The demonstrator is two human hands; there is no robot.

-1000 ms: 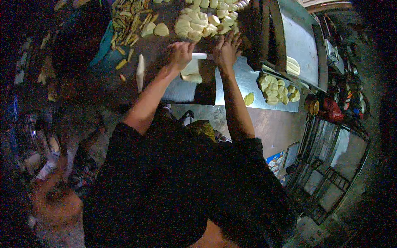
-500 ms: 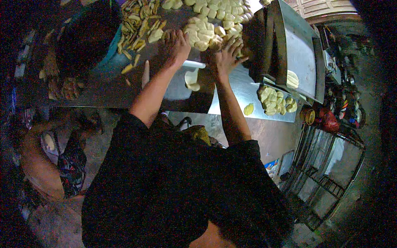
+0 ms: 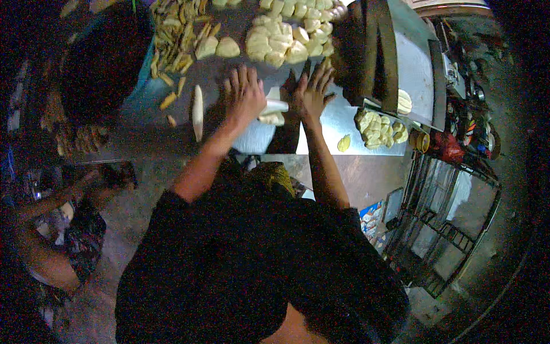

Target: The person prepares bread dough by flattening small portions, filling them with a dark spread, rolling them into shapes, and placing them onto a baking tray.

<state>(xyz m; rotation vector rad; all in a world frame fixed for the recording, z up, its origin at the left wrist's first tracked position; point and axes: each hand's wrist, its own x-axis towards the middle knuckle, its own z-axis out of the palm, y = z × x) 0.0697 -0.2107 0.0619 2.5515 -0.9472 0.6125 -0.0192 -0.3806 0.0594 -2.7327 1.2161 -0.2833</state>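
On the metal table, my left hand (image 3: 245, 96) lies with its fingers stretched out, its palm side over the left end of a white rolling pin (image 3: 277, 106). My right hand (image 3: 313, 97) is spread flat near the pin's other end; whether it touches the pin I cannot tell. A pale strip of dough (image 3: 271, 118) shows under the pin and on both sides of it. Beyond my hands sits a cluster of pale dough pieces (image 3: 276, 39). Left of my left hand lies a tapered dough roll (image 3: 198, 112).
A heap of slim dough strips (image 3: 175, 28) and a dark, blue-rimmed basin (image 3: 106, 63) stand at the left, near another person's arm (image 3: 48, 252). To the right are a metal machine (image 3: 415, 69), more dough pieces (image 3: 378, 131) and a small yellowish piece (image 3: 344, 143).
Both my hands have drawn back toward me, away from the dough cluster. The rolling pin has also come nearer, and dough now shows on its far side.
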